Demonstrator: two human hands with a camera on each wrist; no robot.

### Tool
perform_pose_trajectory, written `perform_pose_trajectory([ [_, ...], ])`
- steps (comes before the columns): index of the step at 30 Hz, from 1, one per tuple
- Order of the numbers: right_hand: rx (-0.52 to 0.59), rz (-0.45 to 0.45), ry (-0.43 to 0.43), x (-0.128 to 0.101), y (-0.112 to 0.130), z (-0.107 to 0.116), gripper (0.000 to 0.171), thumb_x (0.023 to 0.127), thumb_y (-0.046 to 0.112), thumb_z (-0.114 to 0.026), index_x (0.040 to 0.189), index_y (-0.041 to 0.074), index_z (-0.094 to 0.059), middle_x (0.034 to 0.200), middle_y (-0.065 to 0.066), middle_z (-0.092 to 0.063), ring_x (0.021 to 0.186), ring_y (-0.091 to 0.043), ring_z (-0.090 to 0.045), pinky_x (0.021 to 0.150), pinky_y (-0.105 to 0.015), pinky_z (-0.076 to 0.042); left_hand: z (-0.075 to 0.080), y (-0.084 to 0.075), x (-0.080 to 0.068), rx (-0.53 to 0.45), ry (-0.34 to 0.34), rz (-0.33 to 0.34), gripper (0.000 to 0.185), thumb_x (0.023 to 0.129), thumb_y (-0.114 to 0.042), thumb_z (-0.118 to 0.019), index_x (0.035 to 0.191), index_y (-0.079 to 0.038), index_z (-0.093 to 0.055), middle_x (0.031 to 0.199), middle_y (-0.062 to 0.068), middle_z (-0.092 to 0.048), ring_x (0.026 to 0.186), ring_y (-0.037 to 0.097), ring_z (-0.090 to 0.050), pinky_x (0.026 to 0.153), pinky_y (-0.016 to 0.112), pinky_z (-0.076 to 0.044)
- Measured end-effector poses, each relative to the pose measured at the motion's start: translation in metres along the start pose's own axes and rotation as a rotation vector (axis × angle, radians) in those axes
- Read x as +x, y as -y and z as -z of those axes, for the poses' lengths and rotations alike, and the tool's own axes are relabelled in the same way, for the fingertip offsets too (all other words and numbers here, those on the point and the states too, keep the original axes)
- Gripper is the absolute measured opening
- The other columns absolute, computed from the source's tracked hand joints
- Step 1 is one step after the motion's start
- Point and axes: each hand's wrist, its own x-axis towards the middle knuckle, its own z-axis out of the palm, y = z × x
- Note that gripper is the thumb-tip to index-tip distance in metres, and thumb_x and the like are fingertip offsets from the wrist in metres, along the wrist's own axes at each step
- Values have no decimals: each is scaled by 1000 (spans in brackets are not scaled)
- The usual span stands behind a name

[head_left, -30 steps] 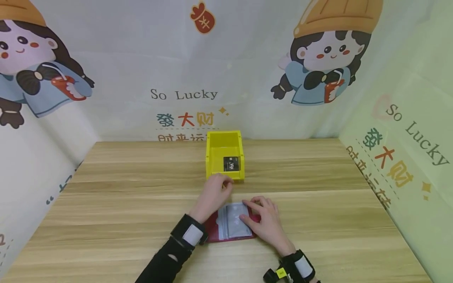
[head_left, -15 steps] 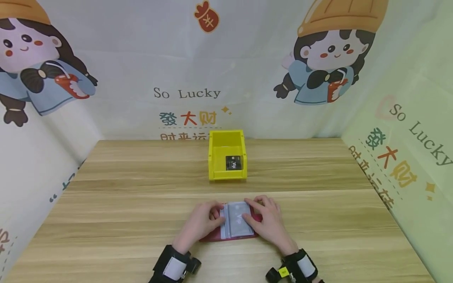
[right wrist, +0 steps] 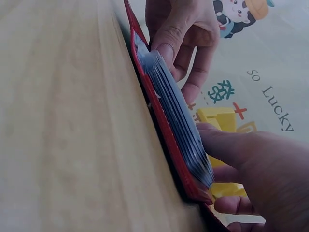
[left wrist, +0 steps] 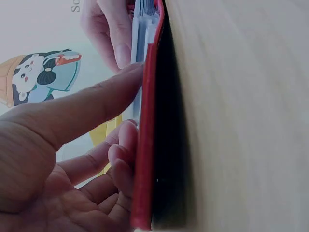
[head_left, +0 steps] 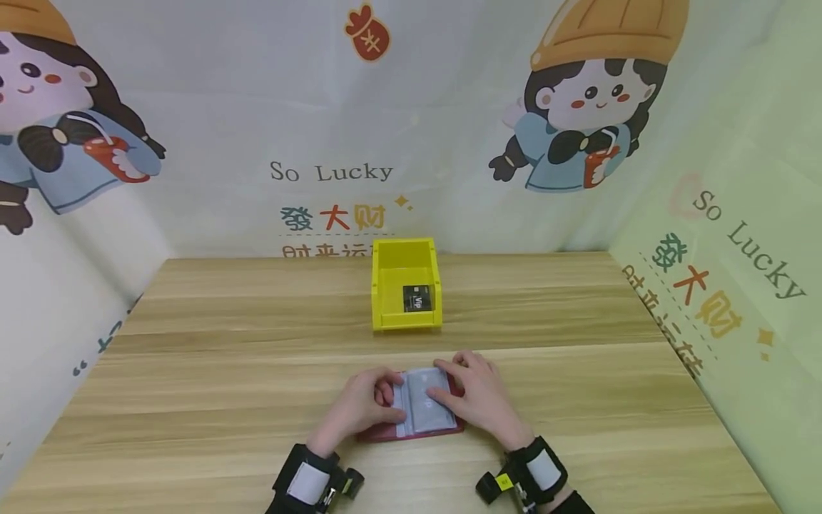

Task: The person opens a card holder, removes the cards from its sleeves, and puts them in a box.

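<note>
A red card holder (head_left: 379, 432) lies spread on the table, its stack of clear plastic sleeves (head_left: 429, 420) facing up. At the left part of the sleeves rests my left hand (head_left: 353, 408), index finger near the top and thumb lower down; the left wrist view shows its thumb and loosely bent fingers against the inner side of the red cover (left wrist: 145, 159). My right hand (head_left: 481, 400) holds the right side, thumb on the sleeves and index finger at their top edge. Seen side-on in the right wrist view, the sleeves (right wrist: 176, 113) form a thick layered stack.
Beyond the card holder stands a yellow open box (head_left: 407, 320) with a black card (head_left: 417, 298) marked "Vip" inside. The wooden table (head_left: 257, 307) ends at a printed cloth backdrop (head_left: 437, 143), which also runs along both sides. Each wrist wears a black strap.
My left hand has come back from in front of the yellow box to the left part of the sleeves. My right hand stays at the card holder's right side.
</note>
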Motion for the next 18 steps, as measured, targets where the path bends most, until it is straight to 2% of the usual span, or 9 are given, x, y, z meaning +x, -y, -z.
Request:
perform_pose_trajectory([
  [4,11,36,-29,6,-1,0,40,86,39,-79,117,14,-74,96,2,-58,83,-11,-46,75,-28,-37,2,2,2,-38,22,15,42,74,-4,-86,110,-2,-66,80,4,-56,68,14,-49,58,20,-38],
  [9,99,8,-71,7,0,3,31,84,31,-82,107,12,-75,91,2,-60,76,-9,-45,67,-22,-35,1,4,4,-64,28,17,40,76,-3,-85,110,-1,-66,80,5,-56,69,14,-49,58,20,-38],
  [14,206,-34,-76,7,4,6,14,91,30,-74,91,16,-74,80,7,-58,72,-8,-47,66,-22,-36,1,4,3,-50,6,36,30,83,-6,-80,110,-2,-67,82,4,-56,71,14,-49,60,20,-38],
  [18,361,26,-46,5,3,5,26,100,30,-62,79,18,-72,72,9,-55,68,-4,-48,62,-20,-37,0,6,2,-13,-38,3,15,92,-11,-71,104,-2,-69,83,4,-61,73,13,-51,62,20,-40],
])
